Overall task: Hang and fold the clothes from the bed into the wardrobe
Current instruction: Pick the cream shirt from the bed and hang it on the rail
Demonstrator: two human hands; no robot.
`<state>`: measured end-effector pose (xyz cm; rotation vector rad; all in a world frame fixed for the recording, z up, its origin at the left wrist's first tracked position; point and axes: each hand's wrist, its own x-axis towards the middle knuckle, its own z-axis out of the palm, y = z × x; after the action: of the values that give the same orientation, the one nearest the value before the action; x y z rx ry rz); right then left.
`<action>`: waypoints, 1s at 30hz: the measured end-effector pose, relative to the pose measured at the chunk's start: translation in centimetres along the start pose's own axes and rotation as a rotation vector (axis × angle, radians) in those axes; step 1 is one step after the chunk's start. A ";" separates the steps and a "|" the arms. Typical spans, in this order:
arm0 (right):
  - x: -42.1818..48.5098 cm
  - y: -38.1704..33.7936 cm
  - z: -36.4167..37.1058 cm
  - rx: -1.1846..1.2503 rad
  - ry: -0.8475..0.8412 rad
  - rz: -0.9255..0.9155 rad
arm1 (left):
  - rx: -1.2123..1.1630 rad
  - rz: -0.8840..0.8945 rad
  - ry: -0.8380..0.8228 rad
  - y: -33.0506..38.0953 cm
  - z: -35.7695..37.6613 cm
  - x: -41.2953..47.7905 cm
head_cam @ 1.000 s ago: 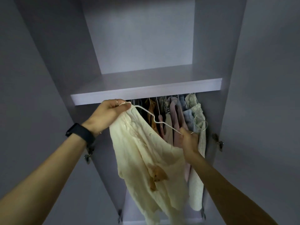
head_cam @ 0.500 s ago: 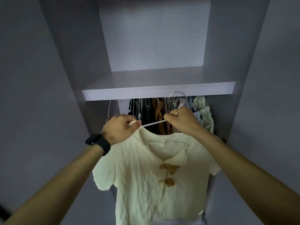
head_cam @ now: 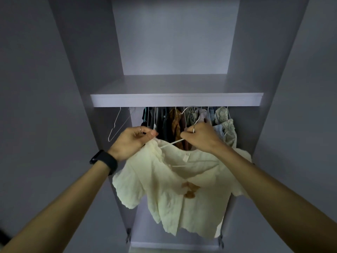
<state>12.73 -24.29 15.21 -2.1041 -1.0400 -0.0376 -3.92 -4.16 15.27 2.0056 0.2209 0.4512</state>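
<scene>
A pale shelf (head_cam: pixel 176 100) spans the wardrobe (head_cam: pixel 85 61), hung clothes (head_cam: pixel 173 123) just beneath.

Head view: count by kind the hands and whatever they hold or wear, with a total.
hands: 2 (left hand, right hand)
shirt: 1
hanger: 1
wristband: 1
ring: 1
Total: 6

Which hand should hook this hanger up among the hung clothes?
Right. The right hand grips the hanger at its neck, near the hung clothes; the left hand only pinches the shirt at its shoulder.
</scene>
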 end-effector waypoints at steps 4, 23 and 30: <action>0.3 0.4 -0.8 0.075 0.140 0.015 | 0.307 0.010 -0.051 -1.9 -0.4 -1.1; -1.9 0.7 2.0 0.066 0.006 0.055 | 0.366 0.031 -0.089 -2.2 2.1 -1.6; -5.3 3.1 -0.4 0.240 -0.132 0.090 | 0.327 0.137 -0.003 -3.0 3.6 -1.1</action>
<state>11.50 -29.22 11.73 -1.9511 -0.9733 0.2611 -3.36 -6.15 10.93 2.3516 0.1636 0.5252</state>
